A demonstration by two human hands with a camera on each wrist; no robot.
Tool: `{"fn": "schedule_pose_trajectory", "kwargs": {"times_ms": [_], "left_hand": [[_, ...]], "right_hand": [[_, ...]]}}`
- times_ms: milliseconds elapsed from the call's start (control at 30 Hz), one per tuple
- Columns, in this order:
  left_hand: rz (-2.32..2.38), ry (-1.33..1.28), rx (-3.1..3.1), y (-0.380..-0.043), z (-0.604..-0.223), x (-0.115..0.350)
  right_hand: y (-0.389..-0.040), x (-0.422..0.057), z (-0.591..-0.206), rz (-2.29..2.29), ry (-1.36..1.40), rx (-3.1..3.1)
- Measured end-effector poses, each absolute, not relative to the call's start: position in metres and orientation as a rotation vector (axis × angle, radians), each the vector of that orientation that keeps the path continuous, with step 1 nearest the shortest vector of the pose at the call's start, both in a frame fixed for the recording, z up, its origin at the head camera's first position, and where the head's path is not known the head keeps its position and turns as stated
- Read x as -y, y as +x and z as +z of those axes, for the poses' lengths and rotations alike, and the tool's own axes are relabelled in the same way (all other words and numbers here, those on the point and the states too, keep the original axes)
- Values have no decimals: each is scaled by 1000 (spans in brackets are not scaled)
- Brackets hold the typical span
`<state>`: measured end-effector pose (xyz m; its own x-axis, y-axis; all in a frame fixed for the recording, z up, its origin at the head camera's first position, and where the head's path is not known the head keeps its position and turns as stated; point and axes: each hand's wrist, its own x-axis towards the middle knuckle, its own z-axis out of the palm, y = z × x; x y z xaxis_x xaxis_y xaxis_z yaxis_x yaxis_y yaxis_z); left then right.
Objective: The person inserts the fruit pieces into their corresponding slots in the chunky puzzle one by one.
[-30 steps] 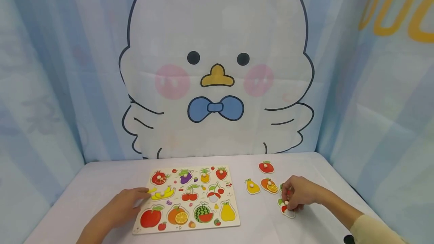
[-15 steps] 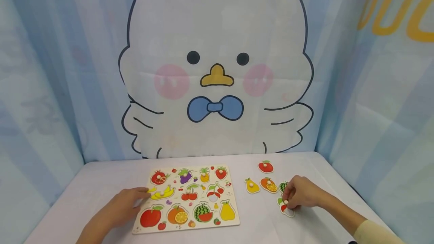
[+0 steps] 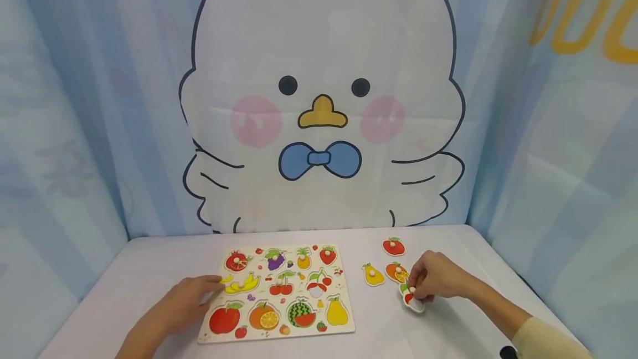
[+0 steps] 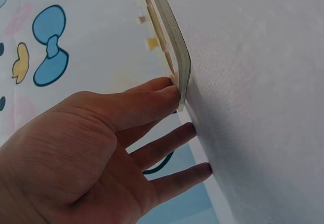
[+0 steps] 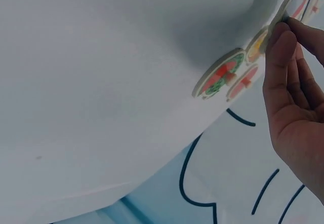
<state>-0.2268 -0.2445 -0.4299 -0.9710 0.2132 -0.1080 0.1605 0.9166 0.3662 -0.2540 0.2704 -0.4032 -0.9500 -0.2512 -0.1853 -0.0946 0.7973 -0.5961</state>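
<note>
My right hand (image 3: 433,277) pinches a lychee puzzle piece (image 3: 412,302), red and white with a green leaf, by its small knob. In the right wrist view the lychee piece (image 5: 293,5) stands tilted above the table, thumb and fingers at it. My left hand (image 3: 181,304) rests at the left edge of the fruit puzzle board (image 3: 279,337). In the left wrist view thumb and index fingertip touch the rim of the board (image 4: 178,47), and the other fingers of the left hand (image 4: 81,153) stretch straight beside it.
Loose knobbed pieces lie right of the board: an apple (image 3: 394,246), a pear (image 3: 372,276) and an orange (image 3: 395,271). A watermelon piece (image 5: 217,77) shows in the right wrist view, hidden by the hand in the head view. A duck-printed curtain (image 3: 324,193) stands behind the white table.
My right hand has raised the lychee piece and carried it a little left, now overlapping the orange piece's lower edge. The left hand stays at the board.
</note>
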Motion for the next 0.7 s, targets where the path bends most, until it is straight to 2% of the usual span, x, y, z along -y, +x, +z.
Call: {"fn": "schedule_pose_trajectory", "kwargs": {"times_ms": [700], "left_hand": [[565,268,-2941,-224,-428,245]], "right_hand": [[-280,-188,-408,-870,-409,-2745]]}}
